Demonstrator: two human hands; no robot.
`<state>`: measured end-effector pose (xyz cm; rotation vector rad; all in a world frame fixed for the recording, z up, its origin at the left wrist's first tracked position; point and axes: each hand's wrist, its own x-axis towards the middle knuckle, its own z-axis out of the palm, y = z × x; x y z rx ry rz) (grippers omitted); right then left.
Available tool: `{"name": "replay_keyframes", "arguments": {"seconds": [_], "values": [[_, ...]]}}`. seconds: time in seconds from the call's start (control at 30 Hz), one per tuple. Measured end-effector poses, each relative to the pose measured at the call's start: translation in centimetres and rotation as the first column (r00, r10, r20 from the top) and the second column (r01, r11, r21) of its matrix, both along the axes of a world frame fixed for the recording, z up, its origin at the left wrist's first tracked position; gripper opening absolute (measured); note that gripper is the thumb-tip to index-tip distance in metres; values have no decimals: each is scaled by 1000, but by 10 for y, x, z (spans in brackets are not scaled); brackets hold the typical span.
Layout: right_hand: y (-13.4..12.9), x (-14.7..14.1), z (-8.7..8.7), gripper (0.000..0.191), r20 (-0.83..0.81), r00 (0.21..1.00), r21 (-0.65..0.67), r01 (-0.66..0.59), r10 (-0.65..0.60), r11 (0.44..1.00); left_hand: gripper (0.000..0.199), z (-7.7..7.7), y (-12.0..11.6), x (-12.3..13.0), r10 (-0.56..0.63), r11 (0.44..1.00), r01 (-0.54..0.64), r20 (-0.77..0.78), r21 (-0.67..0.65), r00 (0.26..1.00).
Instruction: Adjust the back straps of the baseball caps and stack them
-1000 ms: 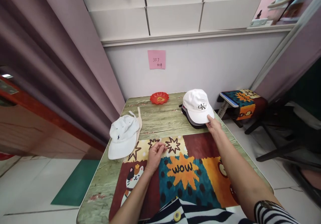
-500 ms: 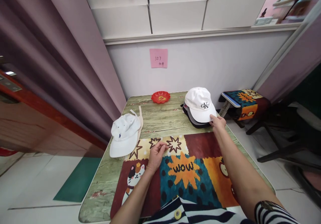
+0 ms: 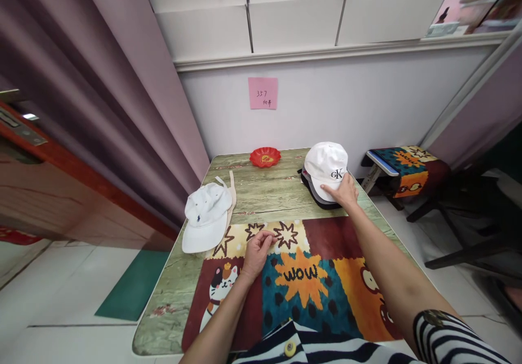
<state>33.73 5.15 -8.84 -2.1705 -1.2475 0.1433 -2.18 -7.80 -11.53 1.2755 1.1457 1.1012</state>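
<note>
My right hand (image 3: 345,191) grips the brim of a white baseball cap (image 3: 325,160) with dark "CK" letters, thumb on top of the brim. This cap sits on a stack at the table's right side, over a grey cap and a black cap (image 3: 329,206) that show only at their edges. My left hand (image 3: 259,252) hovers or rests over the patterned mat (image 3: 326,239), fingers curled together with nothing visible in them. Left of it, another white cap (image 3: 207,212) with a small dark logo lies on a beige cap (image 3: 233,190), which is mostly hidden.
A red scalloped dish (image 3: 265,157) stands at the back of the green wood-look table (image 3: 261,190). Behind it, a pink note (image 3: 263,93) is stuck to the wall. A purple curtain (image 3: 134,81) hangs on the left; a cloth-covered stool (image 3: 408,163) stands beyond the right edge.
My right hand has shifted from the brim's right corner to a fuller grip across the brim, thumb over its top. My left hand stays about where it was. The view has turned slightly.
</note>
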Motion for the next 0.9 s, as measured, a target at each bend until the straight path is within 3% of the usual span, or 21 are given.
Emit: {"name": "replay_keyframes", "arguments": {"seconds": [0.13,0.3,0.4,0.47,0.57,0.63,0.73,0.83,0.9], "values": [[-5,-4,-7,106,-31,1000,-114,-6,3,993,30,0,1,2,-2,1000,2,-14,14,1000],[-10,-6,-5,107,-50,999,-132,15,-21,991,27,1,-1,5,-6,1000,7,-18,22,1000],[-17,-16,-4,106,1,998,-44,57,-57,997,25,-1,-2,4,-25,999,25,-3,29,1000],[-25,-34,-4,104,76,995,106,50,-58,993,25,-2,-3,4,-34,999,34,-2,39,999],[-45,-80,-10,88,117,989,314,-119,87,942,25,-2,-7,6,-25,998,26,-21,59,999],[-60,-116,-19,77,40,948,350,-311,317,884,25,1,-8,7,-9,997,12,-36,73,999],[-76,-157,-35,61,-168,843,363,-428,510,827,21,18,2,-3,115,986,-101,-107,130,988],[-84,-172,-49,50,-301,807,316,-418,508,851,18,46,33,-39,362,920,-315,-202,233,910],[-86,-173,-53,47,-318,814,293,-404,486,867,19,67,60,-75,520,845,-442,-268,302,811]]}}
